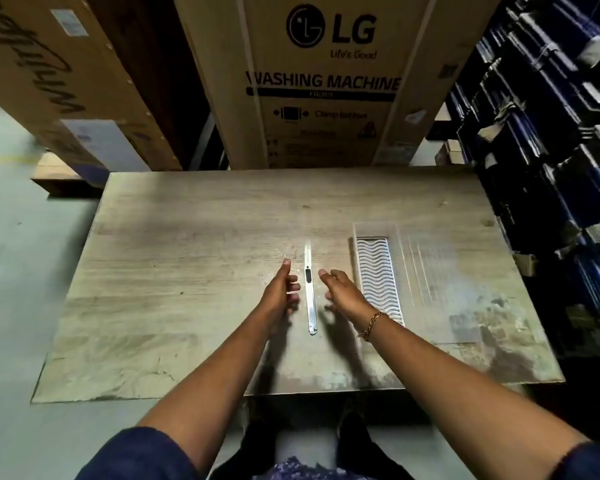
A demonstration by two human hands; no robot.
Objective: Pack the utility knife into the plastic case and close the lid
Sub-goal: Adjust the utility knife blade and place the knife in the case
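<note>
A slim silver utility knife point(310, 299) with a black slider lies lengthwise on the worn wooden table point(187, 258). My left hand point(281, 289) hovers just left of it, fingers apart and thumb up, holding nothing. My right hand point(343, 289) hovers just right of it, fingers spread and empty, a gold bracelet on the wrist. To the right lies the clear plastic case point(378, 275), open, with a white wavy insert in its tray. Its transparent lid point(433, 282) lies flat on the table further right.
A large LG washing machine carton point(326, 81) stands behind the table's far edge. More cartons point(59, 74) stand at the back left. Dark blue stacked bins point(551, 133) line the right side. Grey floor point(21, 271) lies to the left.
</note>
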